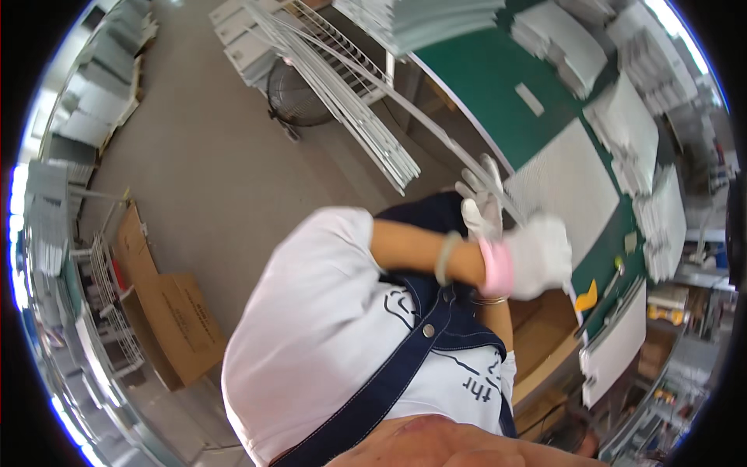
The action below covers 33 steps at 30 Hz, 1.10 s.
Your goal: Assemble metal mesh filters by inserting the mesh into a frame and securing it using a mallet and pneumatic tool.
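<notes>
gloved hands (513, 245) gripping white rod (405, 105)

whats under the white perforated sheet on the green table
The white sheet lies flat on the green table; green shows around it. Anything beneath is covered. A gloved hand overlaps its near edge.

White gloves, pink cuffs, navy apron

Two gloved hands (506, 233), one fan (299, 97), one cardboard box (167, 315).
</notes>
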Each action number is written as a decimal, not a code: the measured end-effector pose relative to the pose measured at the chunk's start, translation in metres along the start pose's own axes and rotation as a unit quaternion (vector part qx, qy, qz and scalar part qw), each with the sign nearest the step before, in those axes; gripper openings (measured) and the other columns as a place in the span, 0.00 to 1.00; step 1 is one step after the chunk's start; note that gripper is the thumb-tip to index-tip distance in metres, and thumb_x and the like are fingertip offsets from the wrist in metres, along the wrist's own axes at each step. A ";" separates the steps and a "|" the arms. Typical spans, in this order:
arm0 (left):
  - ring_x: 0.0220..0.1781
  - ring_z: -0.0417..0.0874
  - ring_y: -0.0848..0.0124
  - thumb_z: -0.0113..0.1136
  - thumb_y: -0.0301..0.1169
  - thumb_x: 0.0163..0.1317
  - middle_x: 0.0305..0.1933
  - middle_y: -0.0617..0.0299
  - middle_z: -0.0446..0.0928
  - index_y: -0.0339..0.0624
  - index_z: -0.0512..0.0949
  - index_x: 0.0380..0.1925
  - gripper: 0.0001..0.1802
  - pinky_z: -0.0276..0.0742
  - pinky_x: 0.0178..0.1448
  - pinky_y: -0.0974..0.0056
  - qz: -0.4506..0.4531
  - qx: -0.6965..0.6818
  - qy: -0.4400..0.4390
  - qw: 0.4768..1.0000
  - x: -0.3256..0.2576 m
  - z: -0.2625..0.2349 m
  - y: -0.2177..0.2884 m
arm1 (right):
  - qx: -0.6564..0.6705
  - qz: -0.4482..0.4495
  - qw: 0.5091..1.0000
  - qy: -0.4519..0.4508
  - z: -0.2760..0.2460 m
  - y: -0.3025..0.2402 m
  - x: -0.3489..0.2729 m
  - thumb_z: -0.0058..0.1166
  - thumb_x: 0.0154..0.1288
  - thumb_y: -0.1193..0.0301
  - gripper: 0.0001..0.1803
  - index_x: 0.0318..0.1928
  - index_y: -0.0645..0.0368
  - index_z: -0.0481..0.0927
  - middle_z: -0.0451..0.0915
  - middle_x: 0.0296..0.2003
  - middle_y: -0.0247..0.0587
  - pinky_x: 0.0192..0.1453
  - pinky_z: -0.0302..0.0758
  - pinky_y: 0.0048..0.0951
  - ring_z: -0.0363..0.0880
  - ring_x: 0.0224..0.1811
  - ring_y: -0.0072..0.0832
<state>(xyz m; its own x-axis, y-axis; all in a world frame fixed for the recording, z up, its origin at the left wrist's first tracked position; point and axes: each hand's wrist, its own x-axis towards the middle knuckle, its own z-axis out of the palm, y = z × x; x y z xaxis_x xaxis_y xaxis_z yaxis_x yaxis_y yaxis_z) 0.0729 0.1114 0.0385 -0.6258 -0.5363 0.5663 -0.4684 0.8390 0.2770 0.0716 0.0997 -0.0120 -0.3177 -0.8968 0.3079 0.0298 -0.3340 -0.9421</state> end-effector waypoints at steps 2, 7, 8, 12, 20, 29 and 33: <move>0.41 0.75 0.58 0.60 0.38 0.32 0.33 0.59 0.72 0.47 0.78 0.26 0.16 0.70 0.43 0.55 0.227 -0.267 0.045 0.935 0.017 -0.032 -0.013 | -0.057 0.011 0.998 -0.009 -0.018 0.000 -0.003 0.41 0.70 0.63 0.25 0.65 0.52 0.60 0.62 0.62 0.40 0.61 0.65 0.29 0.66 0.61 0.33; 0.46 0.74 0.57 0.58 0.27 0.50 0.48 0.53 0.72 0.37 0.72 0.39 0.15 0.69 0.56 0.60 -0.384 -0.366 0.427 0.732 0.000 -0.015 -0.241 | -0.226 0.031 0.961 0.158 -0.076 -0.035 -0.045 0.29 0.72 0.66 0.22 0.56 0.71 0.63 0.61 0.60 0.66 0.69 0.58 0.46 0.64 0.63 0.50; 0.52 0.73 0.56 0.59 0.35 0.56 0.52 0.47 0.70 0.39 0.69 0.43 0.18 0.63 0.64 0.56 -0.478 -0.561 0.380 0.559 -0.026 0.016 -0.313 | 0.077 -0.064 0.987 0.125 -0.090 -0.034 -0.052 0.28 0.74 0.64 0.22 0.56 0.71 0.64 0.66 0.56 0.64 0.67 0.62 0.48 0.68 0.59 0.50; 0.48 0.75 0.47 0.49 0.37 0.66 0.44 0.44 0.75 0.37 0.71 0.39 0.13 0.69 0.58 0.42 -0.412 -0.850 0.163 0.286 -0.020 0.062 -0.335 | -0.081 -0.073 0.959 0.262 -0.122 -0.052 -0.043 0.34 0.73 0.58 0.25 0.54 0.69 0.65 0.72 0.51 0.60 0.61 0.69 0.45 0.73 0.54 0.46; 0.48 0.77 0.52 0.49 0.38 0.67 0.52 0.44 0.73 0.32 0.65 0.50 0.20 0.73 0.56 0.50 -0.383 -0.847 0.043 0.366 0.000 0.049 -0.146 | 0.216 -0.101 0.935 0.262 -0.139 -0.035 -0.042 0.48 0.66 0.57 0.29 0.59 0.63 0.60 0.66 0.56 0.49 0.67 0.59 0.54 0.61 0.63 0.45; 0.24 0.70 0.77 0.53 0.43 0.63 0.35 0.58 0.74 0.38 0.68 0.48 0.22 0.69 0.24 0.69 -0.438 -0.588 0.190 0.654 -0.019 -0.051 -0.293 | 0.140 0.046 0.874 0.463 -0.219 -0.123 -0.110 0.40 0.71 0.58 0.20 0.52 0.60 0.68 0.54 0.15 0.20 0.13 0.49 0.19 0.49 0.10 0.13; 0.22 0.71 0.79 0.56 0.38 0.63 0.35 0.55 0.76 0.32 0.58 0.59 0.31 0.75 0.26 0.71 -0.211 -0.608 -0.193 0.741 0.059 -0.042 -0.138 | 0.105 0.161 0.928 0.318 -0.199 -0.100 -0.087 0.36 0.72 0.61 0.21 0.56 0.66 0.64 0.55 0.15 0.21 0.11 0.49 0.18 0.50 0.10 0.12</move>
<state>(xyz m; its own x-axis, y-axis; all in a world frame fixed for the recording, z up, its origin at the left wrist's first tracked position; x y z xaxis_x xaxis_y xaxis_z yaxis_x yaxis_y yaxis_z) 0.1273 -0.0318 0.0663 -0.8258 -0.5631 0.0314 0.0877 -0.0732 0.9934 -0.0927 0.2689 0.0289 -0.7538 -0.6294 -0.1889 0.3827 -0.1868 -0.9048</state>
